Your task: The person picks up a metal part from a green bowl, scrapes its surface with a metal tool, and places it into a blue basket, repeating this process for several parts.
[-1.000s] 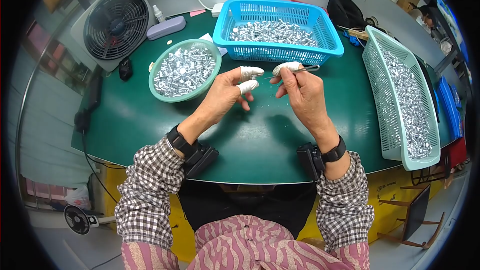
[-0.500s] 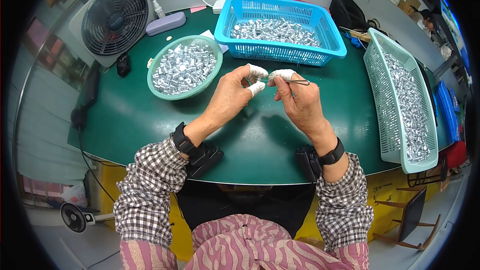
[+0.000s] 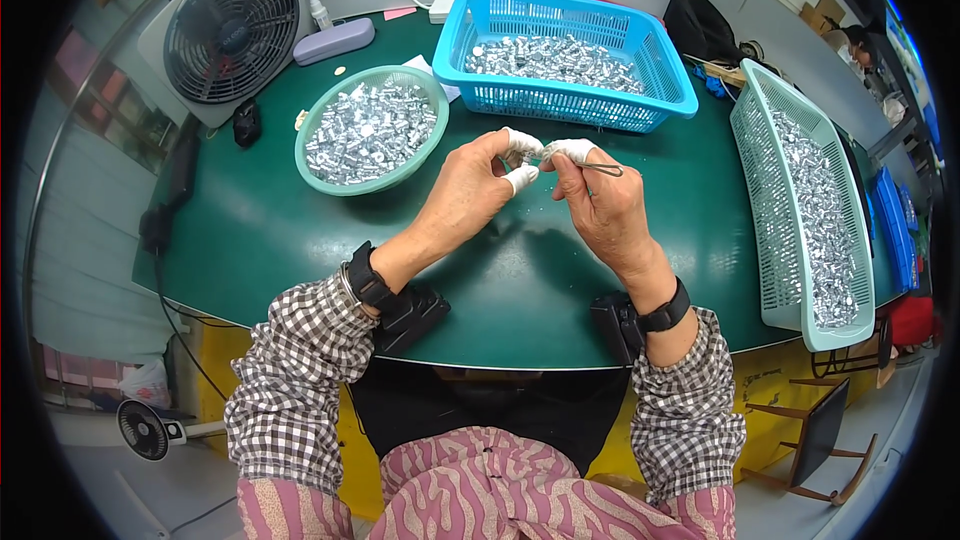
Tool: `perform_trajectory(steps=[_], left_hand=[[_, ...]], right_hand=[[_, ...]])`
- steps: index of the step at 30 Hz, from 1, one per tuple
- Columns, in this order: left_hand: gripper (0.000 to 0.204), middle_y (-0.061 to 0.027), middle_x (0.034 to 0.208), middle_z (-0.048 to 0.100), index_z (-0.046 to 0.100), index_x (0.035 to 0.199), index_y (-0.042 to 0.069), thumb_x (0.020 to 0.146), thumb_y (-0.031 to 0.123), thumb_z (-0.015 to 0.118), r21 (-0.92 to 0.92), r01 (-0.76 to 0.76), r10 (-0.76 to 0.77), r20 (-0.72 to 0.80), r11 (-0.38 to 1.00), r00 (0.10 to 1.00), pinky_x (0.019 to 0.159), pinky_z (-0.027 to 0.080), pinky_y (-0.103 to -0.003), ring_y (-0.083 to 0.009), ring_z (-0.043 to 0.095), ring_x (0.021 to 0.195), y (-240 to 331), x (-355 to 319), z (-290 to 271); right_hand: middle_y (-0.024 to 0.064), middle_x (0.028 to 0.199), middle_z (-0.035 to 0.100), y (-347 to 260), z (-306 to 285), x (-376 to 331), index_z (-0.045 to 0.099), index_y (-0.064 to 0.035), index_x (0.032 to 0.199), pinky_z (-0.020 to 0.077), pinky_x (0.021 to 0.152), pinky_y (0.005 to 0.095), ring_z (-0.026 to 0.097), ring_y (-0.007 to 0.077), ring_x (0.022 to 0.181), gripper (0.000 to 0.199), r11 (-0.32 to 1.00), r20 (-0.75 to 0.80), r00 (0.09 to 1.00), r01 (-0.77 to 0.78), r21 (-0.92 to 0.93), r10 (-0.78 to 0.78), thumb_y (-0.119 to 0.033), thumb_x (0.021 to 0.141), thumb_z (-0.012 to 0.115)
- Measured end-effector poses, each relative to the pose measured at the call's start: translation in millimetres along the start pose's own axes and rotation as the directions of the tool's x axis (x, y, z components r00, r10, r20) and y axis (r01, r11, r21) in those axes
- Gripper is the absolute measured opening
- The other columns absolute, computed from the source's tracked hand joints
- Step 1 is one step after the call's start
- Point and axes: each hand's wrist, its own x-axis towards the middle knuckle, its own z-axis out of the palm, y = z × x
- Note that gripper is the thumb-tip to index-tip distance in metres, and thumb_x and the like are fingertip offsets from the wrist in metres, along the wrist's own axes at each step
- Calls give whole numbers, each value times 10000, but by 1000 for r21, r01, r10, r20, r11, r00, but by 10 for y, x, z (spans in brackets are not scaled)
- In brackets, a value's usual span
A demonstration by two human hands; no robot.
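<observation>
Over the middle of the table my left hand (image 3: 466, 180) pinches a small silvery metal part (image 3: 527, 159) between thumb and forefinger, both wrapped in white finger covers. Facing it, my right hand (image 3: 612, 208) grips a thin metal wire tool (image 3: 606, 170), whose looped end sticks out to the right past the covered forefinger. The tool's working end reaches the part, though the fingers partly hide the contact. A round green basket (image 3: 309, 162) full of similar silvery parts stands left of my hands. Beyond them is a blue rectangular basket (image 3: 560, 100) with more of these parts.
A long pale green basket (image 3: 768, 240) of metal parts stands along the right side. At the back left are a box fan (image 3: 230, 35), a lilac case (image 3: 335, 42) and a small spray bottle (image 3: 319, 12). White specks dot the green tabletop (image 3: 480, 305).
My two hands have come slightly closer together, bringing the wire tool nearer the metal part. Both grips stay the same. The view has shifted slightly.
</observation>
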Motion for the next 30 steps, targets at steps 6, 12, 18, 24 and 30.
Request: perform_trajectory(steps=[6, 12, 18, 24, 30], left_hand=[[232, -49, 812, 611, 620, 1029, 53, 806, 109, 647, 11, -17, 17, -11, 1000, 1000, 616, 429, -269, -115, 470, 632, 33, -27, 0], [228, -107, 767, 650, 630, 1031, 85, 811, 149, 638, 292, -78, 111, -97, 953, 989, 594, 459, -356, -256, 591, 635, 16, -18, 8], [203, -126, 774, 661, 635, 1004, 96, 813, 161, 624, 392, -92, 163, -152, 915, 975, 606, 475, -408, -335, 623, 720, 101, -44, 87], [201, -129, 795, 666, 635, 998, 96, 804, 148, 621, 367, -109, 162, -116, 924, 980, 604, 483, -410, -332, 629, 713, 146, 31, 94], [209, -125, 789, 668, 635, 1001, 97, 800, 150, 622, 366, -115, 164, -105, 924, 981, 608, 484, -414, -333, 629, 714, 112, 72, 52]], right_hand=[[85, 770, 643, 5, 14, 0, 592, 30, 892, 467, 468, 254, 594, 151, 534, 70, 1000, 7, 1000, 7, -13, -6, -32, 887, 560], [99, 772, 636, -59, 13, 35, 584, 21, 929, 466, 473, 274, 603, 173, 544, 79, 996, -57, 998, 16, -85, -21, -34, 873, 581], [125, 777, 592, -49, 37, 30, 559, 12, 918, 449, 492, 329, 594, 254, 570, 73, 984, 54, 998, -1, -177, 11, -17, 856, 586], [127, 772, 564, -30, -18, 12, 543, 13, 897, 442, 500, 346, 575, 280, 574, 57, 988, 30, 999, -16, -153, 21, -7, 856, 578], [126, 779, 579, -50, -10, 19, 552, 20, 925, 451, 498, 330, 581, 261, 565, 67, 989, 51, 996, -69, -131, 76, -2, 863, 569]])
